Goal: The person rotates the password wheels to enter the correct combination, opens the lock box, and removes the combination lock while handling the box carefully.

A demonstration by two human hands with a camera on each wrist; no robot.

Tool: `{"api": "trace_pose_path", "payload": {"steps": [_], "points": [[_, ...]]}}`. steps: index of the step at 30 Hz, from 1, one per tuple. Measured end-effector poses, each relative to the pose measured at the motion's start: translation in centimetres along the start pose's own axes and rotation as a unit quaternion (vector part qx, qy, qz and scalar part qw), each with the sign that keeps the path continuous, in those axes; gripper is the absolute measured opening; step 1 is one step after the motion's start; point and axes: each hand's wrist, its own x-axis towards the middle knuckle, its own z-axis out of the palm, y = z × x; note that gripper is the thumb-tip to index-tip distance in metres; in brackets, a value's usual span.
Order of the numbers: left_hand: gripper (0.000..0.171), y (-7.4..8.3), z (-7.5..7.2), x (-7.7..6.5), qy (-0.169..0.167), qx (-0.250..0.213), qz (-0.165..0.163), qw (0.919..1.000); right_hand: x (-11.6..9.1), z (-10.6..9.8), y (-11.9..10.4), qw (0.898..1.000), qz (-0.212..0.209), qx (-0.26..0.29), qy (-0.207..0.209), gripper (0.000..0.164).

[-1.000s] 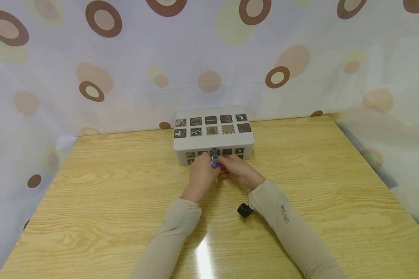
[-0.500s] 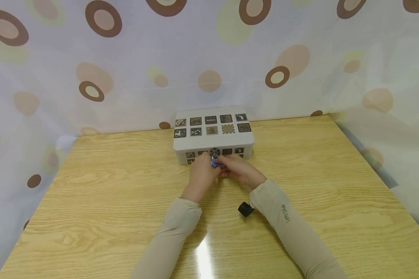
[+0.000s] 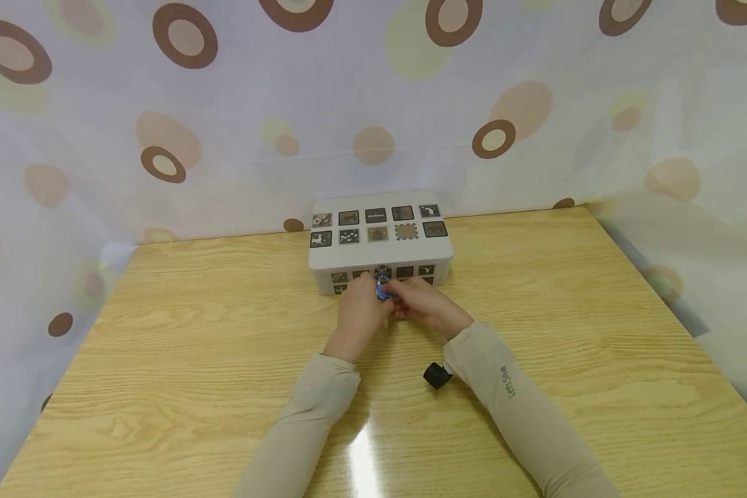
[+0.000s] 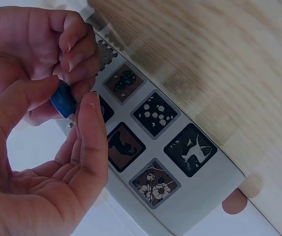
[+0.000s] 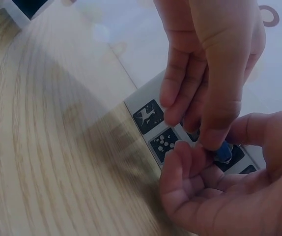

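A white box (image 3: 382,254) with dark picture squares stands at the back of the table, its lid down. At the clasp (image 3: 382,270) on its front, both hands work on a small blue piece (image 3: 384,289) with a bit of shiny metal. My left hand (image 3: 360,304) holds it from the left, fingers bent toward the box front. From the right, my right hand (image 3: 429,304) pinches it with thumb and fingers. The left wrist view shows the blue piece (image 4: 64,101) between fingertips; in the right wrist view fingers partly cover the blue piece (image 5: 223,152). Its exact kind is hard to see.
The wooden table (image 3: 193,346) extends around the box. A white patterned cloth (image 3: 236,124) hangs right behind it and along the sides. A small black part (image 3: 437,375) juts from the right sleeve (image 3: 504,387) at the wrist.
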Motion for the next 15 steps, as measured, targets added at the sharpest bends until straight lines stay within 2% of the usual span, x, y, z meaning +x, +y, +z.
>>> {"api": "trace_pose_path", "payload": {"steps": [7,15], "points": [[0.031,-0.05,0.02,-0.04,0.003,-0.002,0.0,1.0,0.12,0.0,0.09,1.0,-0.001,-0.004,0.008,0.022],[0.031,-0.13,0.08,-0.02,0.005,0.0,0.002,1.0,0.21,-0.02,-0.04,0.999,0.006,0.021,0.027,0.018]]}}
